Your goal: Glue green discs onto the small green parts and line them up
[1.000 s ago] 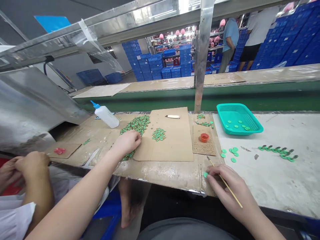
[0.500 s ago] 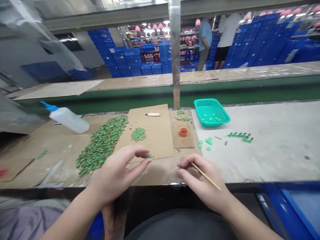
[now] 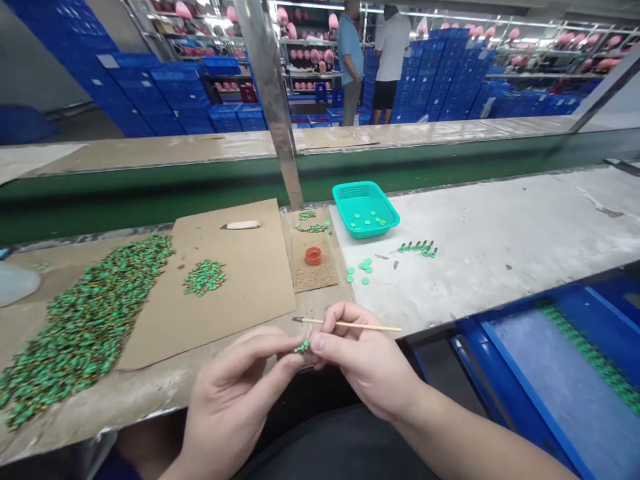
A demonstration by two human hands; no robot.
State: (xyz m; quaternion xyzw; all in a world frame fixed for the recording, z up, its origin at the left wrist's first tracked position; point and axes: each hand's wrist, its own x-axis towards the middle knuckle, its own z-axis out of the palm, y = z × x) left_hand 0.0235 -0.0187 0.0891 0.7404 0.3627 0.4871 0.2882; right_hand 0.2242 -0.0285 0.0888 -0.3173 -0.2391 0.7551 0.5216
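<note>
My left hand (image 3: pixel 245 380) pinches a small green piece (image 3: pixel 303 347) between thumb and index finger, just past the table's front edge. Close against it, my right hand (image 3: pixel 355 347) has its thumb and fingertips at the same piece. A thin paintbrush (image 3: pixel 370 327) with a pale wooden handle lies across the right hand's fingers, its dark tip pointing left. The fingertips partly hide the green piece. Beyond the hands, a small red cup (image 3: pixel 313 256) stands on a brown board (image 3: pixel 320 280). Flat green discs (image 3: pixel 365 281) lie to its right.
A large heap of small green-and-brown pieces (image 3: pixel 95 313) covers the left side. A smaller pile (image 3: pixel 205 277) and a pale-handled pointed tool (image 3: pixel 243 225) lie on cardboard (image 3: pixel 255 267). A teal basket (image 3: pixel 367 230) holds several discs. Green pieces with dark stems (image 3: pixel 417 249) stand right.
The view has swung right. My hands, apart before, have come together at the small green piece. The paintbrush now lies nearly level, with its dark tip in sight.
</note>
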